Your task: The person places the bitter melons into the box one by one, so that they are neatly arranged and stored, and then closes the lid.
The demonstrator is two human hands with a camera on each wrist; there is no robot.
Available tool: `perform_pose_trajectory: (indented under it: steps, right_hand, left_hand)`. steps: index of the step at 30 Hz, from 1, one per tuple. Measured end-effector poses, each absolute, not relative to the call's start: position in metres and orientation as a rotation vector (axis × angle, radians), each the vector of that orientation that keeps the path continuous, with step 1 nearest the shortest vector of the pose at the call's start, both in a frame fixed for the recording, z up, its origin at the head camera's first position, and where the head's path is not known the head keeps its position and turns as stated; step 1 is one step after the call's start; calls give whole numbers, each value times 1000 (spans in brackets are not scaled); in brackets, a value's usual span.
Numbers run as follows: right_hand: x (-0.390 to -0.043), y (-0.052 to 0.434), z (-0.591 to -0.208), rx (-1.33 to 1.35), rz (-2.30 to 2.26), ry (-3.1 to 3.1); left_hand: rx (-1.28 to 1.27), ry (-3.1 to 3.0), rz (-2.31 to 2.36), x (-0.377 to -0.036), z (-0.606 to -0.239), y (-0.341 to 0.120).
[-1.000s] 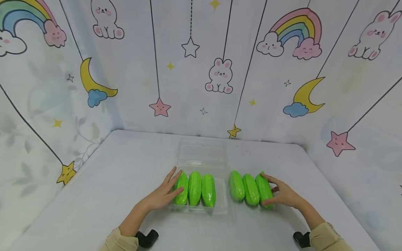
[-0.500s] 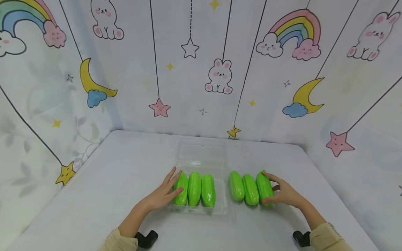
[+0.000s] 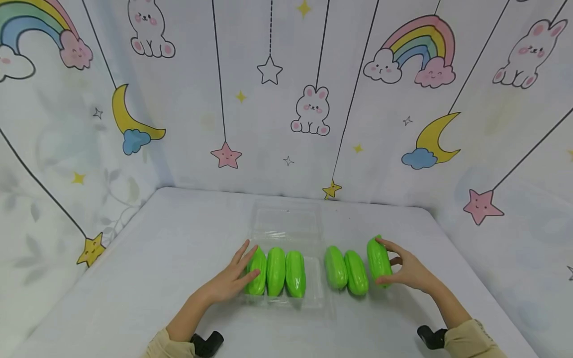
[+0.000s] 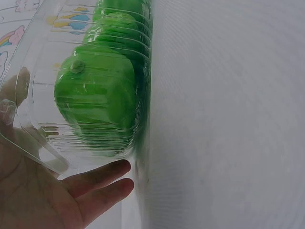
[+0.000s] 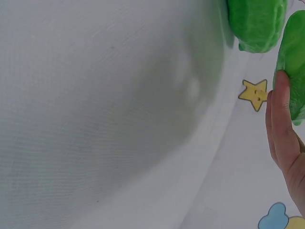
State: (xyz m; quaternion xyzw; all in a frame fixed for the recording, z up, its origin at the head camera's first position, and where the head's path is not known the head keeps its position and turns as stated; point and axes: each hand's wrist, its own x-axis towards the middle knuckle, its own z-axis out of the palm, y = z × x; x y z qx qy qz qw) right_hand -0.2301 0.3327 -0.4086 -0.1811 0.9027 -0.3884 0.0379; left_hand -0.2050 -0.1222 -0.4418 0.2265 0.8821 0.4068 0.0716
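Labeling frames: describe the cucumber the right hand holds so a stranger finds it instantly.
On the white table, right of the clear tray, three green cucumbers sit. It is the rightmost cucumber, pinched by the right hand: unlike its two neighbours, it is raised and set apart.

Three cucumbers [image 3: 276, 272] lie side by side in a tray [image 3: 316, 293] near the counter's [image 3: 156, 258] front edge. Right of the tray two more [image 3: 345, 271] lie on the counter; a sixth [image 3: 378, 260] is rightmost.

No readable text, labels or numbers appear on anything here.
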Motion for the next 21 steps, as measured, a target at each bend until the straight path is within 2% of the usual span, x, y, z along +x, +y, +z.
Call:
perform_pose_trajectory:
  steps: [12, 21]
  right_hand:
    - [-226, 307, -383, -598, -1234, 2754]
    - [-223, 291, -380, -612, -1248, 2748]
  left_hand:
    - [684, 2649, 1232, -207, -443, -124]
    - [695, 2647, 1233, -206, -444, -123]
